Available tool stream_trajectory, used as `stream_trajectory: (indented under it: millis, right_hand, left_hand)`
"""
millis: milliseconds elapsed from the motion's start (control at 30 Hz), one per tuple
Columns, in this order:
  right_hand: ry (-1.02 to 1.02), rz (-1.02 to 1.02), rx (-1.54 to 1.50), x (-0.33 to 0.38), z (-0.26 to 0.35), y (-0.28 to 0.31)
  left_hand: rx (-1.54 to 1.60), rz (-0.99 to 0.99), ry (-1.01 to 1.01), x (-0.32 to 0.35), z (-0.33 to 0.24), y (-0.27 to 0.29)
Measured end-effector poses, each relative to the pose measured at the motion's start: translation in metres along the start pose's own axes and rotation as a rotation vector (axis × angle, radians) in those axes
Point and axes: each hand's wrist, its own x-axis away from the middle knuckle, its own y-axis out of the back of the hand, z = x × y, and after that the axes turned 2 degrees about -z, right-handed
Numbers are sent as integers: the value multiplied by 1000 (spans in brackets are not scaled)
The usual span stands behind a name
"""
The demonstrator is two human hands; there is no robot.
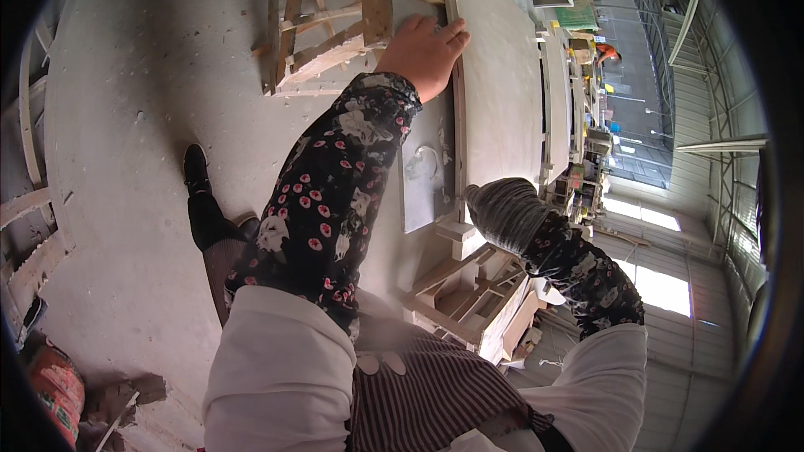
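Pressure is applied by the left hand (425, 52), fingers spread flat over the edge of a long pale grey plaster panel (502, 75) lying on the desk (435, 184), beside a rough wooden frame (331, 17). The right hand (502, 209), wrapped in grey cloth, is rested nearer on the panel's edge; its grip cannot be told. Even, steady palm contact is probably best kept along the rim.

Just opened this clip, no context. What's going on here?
A person in floral sleeves stands at a long grey workbench in a workshop hall. The bare left hand lies flat on the narrow pale wooden strip running along the bench's edge. The right hand, in a grey knitted glove, rests further along the same strip, beside pale wooden blocks. A rough wooden frame stands on the concrete floor nearby.
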Motion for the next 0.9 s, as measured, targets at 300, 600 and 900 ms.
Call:
stream_trajectory:
  millis: [300,600,900]
  right_hand:
    - [171,-201,152,77,24,-41]
    - [-188,-332,-70,53,52,-88]
    - [-269,-284,-36,49,59,-89]
  left_hand:
    - [-30,13,4,-1,3,-5]
    - [-75,-18,-11,-3,8,-12]
    - [-115,-45,-11,-4,11,-21]
